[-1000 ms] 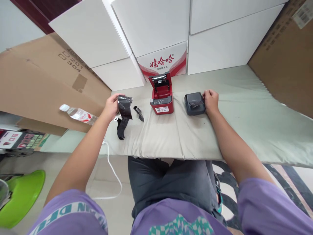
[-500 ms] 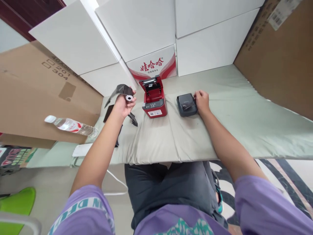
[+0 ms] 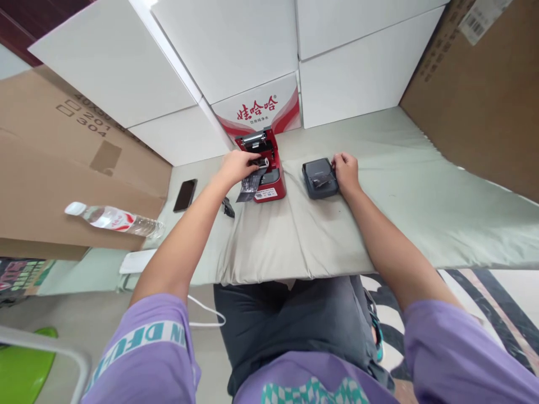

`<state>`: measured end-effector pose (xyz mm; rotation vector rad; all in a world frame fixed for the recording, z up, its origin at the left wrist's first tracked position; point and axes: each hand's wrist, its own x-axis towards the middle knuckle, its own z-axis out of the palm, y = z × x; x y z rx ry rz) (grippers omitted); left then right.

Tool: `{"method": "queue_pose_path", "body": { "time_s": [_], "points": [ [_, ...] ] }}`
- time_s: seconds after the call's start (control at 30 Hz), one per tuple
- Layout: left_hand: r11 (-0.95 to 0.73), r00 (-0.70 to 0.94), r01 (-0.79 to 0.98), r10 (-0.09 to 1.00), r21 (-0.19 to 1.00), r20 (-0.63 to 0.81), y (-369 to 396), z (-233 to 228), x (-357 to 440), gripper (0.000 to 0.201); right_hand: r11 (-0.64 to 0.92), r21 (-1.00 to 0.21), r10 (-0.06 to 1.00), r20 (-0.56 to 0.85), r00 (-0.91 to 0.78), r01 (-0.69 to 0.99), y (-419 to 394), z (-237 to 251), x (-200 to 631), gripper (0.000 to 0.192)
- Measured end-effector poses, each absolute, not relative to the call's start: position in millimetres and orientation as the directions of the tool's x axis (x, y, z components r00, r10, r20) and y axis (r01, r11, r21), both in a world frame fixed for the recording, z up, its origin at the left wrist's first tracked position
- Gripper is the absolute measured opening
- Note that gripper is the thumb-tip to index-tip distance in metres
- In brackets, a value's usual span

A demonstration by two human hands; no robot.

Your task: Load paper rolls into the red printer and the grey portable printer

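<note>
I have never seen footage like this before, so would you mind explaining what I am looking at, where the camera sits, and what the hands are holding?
The camera is worn on a person's head and looks down at their own bare arms, so there is no machine doing the handling. The left hand holds a small paper roll with a dark strip hanging from it, at the open red printer. The right hand rests against a small dark grey printer. Both devices sit on a pale padded table. Further left lie a black phone and a water bottle, with white boxes stacked behind.
</note>
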<state>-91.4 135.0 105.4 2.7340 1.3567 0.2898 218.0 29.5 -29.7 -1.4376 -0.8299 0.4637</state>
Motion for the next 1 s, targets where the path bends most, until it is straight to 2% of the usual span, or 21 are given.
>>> {"method": "queue_pose_path", "body": {
  "time_s": [0.07,0.17,0.3,0.4,0.47,0.57,0.63,0.7,0.73,0.8,0.87,0.93,1.0],
  "points": [
    [-0.603,0.589,0.791,0.797,0.104,0.134,142,102,-85,0.037,0.117,-0.972,0.727,0.224,0.649,0.204,30,-31,219,0.036],
    [-0.596,0.583,0.797,0.801,0.096,0.137,152,97,-77,0.036,0.119,-0.969,0.729,0.234,0.644,0.217,32,-32,220,0.038],
    [-0.606,0.603,0.79,0.795,0.087,0.059,156,89,-72,0.031,0.118,-0.966,0.73,0.24,0.64,0.229,32,-33,221,0.041],
    [-0.623,0.629,0.77,0.777,0.136,0.003,159,82,-70,0.029,0.118,-0.966,0.727,0.242,0.642,0.23,31,-32,220,0.039],
    [-0.615,0.634,0.769,0.768,0.173,-0.089,164,80,-66,0.027,0.119,-0.966,0.729,0.241,0.641,0.228,30,-30,219,0.037],
    [-0.579,0.595,0.802,0.756,0.146,-0.274,170,86,-58,0.021,0.116,-0.969,0.732,0.231,0.641,0.216,28,-29,218,0.035],
    [-0.561,0.578,0.814,0.754,0.15,-0.313,166,95,-57,0.019,0.111,-0.973,0.737,0.217,0.641,0.203,27,-29,218,0.034],
    [-0.58,0.619,0.785,0.749,0.218,-0.236,156,106,-62,0.026,0.112,-0.975,0.739,0.212,0.639,0.194,27,-29,218,0.034],
    [-0.605,0.65,0.753,0.746,0.259,-0.147,150,112,-66,0.03,0.115,-0.974,0.74,0.215,0.637,0.195,27,-30,218,0.034],
    [-0.656,0.661,0.68,0.742,0.327,0.115,140,122,-76,0.038,0.124,-0.97,0.742,0.229,0.63,0.207,28,-30,218,0.034],
    [-0.696,0.595,0.628,0.718,0.348,0.361,137,128,-83,0.043,0.127,-0.968,0.742,0.236,0.628,0.215,28,-31,218,0.034],
    [-0.708,0.552,0.606,0.702,0.361,0.45,141,128,-87,0.047,0.131,-0.969,0.738,0.235,0.632,0.208,28,-31,218,0.033],
    [-0.691,0.563,0.615,0.722,0.38,0.403,146,125,-87,0.052,0.136,-0.972,0.738,0.228,0.636,0.19,27,-30,218,0.031]
  ]
}}
